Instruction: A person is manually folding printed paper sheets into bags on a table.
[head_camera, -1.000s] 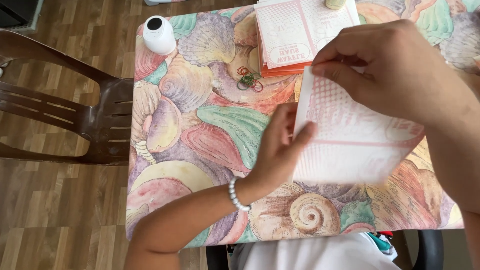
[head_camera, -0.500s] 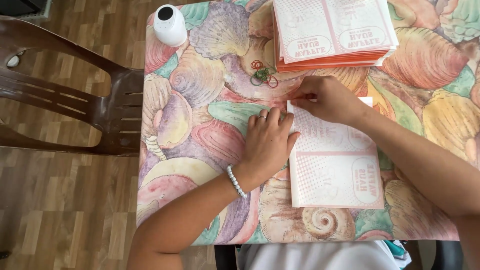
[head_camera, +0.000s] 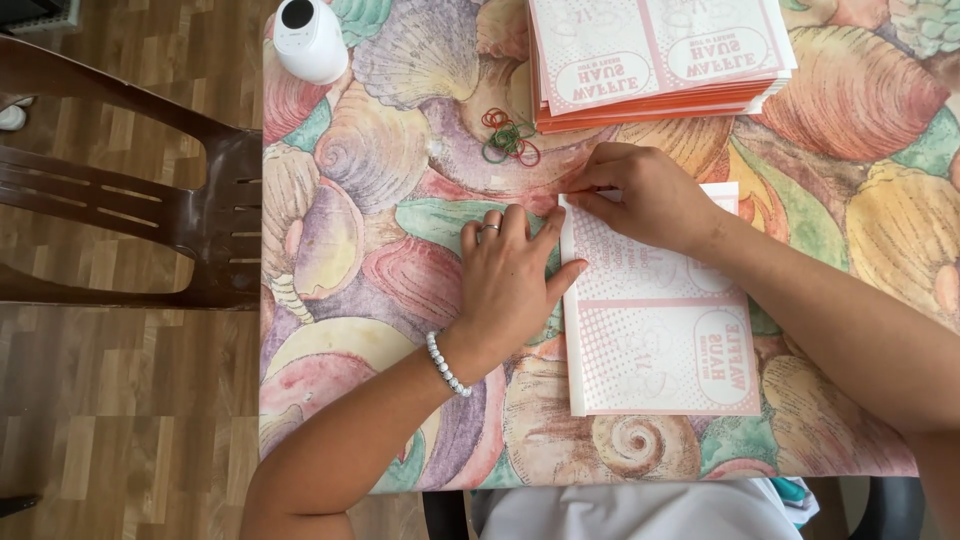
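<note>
We see the left hand (head_camera: 508, 285) lying flat, fingers together, palm down on the shell-patterned tablecloth (head_camera: 380, 180), thumb against the left edge of a pink-and-white printed paper sheet (head_camera: 655, 345). The right hand (head_camera: 650, 195) presses its curled fingertips on the sheet's top left corner, pinning the smooth, rectangular paper.

Left hand (head_camera: 508, 283): a thin ring on one finger (a narrow silvery band).
Left wrist: a bracelet (head_camera: 447, 364) of small pearly white beads — one strand.
Right hand (head_camera: 645, 195): no ring showing.
Forearms: bare — no sleeves.
Torso: a pale grey-white garment (head_camera: 640, 510) at the table's edge.
</note>
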